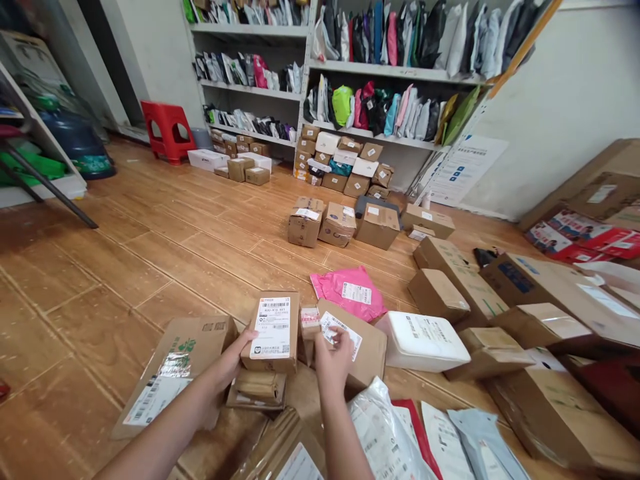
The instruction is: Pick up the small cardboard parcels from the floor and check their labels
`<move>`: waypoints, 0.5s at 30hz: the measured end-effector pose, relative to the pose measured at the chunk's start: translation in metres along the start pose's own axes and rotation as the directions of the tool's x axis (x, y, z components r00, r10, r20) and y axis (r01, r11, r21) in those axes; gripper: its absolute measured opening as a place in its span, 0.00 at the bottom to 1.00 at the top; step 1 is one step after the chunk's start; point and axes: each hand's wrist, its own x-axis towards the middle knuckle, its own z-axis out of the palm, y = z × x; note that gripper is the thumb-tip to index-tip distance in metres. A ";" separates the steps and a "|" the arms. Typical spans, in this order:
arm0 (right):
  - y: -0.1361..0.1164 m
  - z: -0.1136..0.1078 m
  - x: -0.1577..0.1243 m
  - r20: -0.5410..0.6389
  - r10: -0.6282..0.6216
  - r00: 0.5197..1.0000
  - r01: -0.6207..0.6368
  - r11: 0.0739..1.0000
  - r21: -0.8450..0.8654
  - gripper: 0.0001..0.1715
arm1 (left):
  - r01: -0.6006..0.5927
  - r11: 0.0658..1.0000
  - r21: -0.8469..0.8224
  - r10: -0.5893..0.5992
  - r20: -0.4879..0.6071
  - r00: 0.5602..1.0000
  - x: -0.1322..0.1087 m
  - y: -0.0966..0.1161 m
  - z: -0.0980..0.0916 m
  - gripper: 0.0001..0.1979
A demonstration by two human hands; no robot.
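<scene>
Cardboard box point(273, 333), label up, gripped at its edge by left hand point(233, 363). Right hand point(333, 360) rests on brown parcel point(367, 350) beside it; grasp cannot be told.

Two slim forearms show, bare as far as they reach. The left hand point(229, 365), just left of the labelled box point(273, 331), and the right hand point(333, 361), just right of it, are bare too.

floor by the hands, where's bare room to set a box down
Bare floor spreads left, bordered by the red stool, the three boxes and the flat carton. A narrow strip lies between the small labelled box and the pink mailer. Right of the right hand it is crowded.
</scene>
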 end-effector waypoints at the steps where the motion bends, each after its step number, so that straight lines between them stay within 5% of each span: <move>1: 0.000 0.001 0.007 0.048 -0.043 0.998 0.044 0.999 -0.019 0.26 | -0.001 1.000 0.007 0.001 -0.004 1.000 0.000 0.000 0.000 0.34; 3: 0.002 0.004 0.018 0.273 -0.147 0.951 0.148 0.989 0.019 0.36 | 0.008 1.000 0.020 -0.008 0.003 1.000 0.000 0.000 -0.001 0.33; 6: 0.009 0.005 0.026 0.477 -0.189 0.858 0.164 0.982 0.095 0.34 | 0.006 1.000 0.020 -0.006 0.007 1.000 0.001 0.000 -0.002 0.32; 8: 0.014 0.001 0.029 0.390 -0.109 0.914 0.110 0.994 0.021 0.35 | -0.003 1.000 0.017 0.003 0.015 1.000 0.001 0.001 -0.002 0.33; 11: 0.012 -0.010 0.028 0.085 0.001 0.996 0.000 1.000 -0.007 0.44 | -0.044 0.999 0.015 0.044 0.029 0.999 0.003 0.000 -0.005 0.33; 13: 0.003 -0.015 0.022 -0.056 -0.123 0.991 0.130 0.983 0.132 0.43 | -0.045 0.999 -0.002 0.045 0.049 0.998 0.005 -0.002 -0.007 0.31; 15: -0.012 -0.017 0.011 0.000 -0.435 0.900 0.425 0.879 0.214 0.34 | -0.029 0.999 -0.031 0.029 0.024 0.999 0.007 -0.005 -0.009 0.26</move>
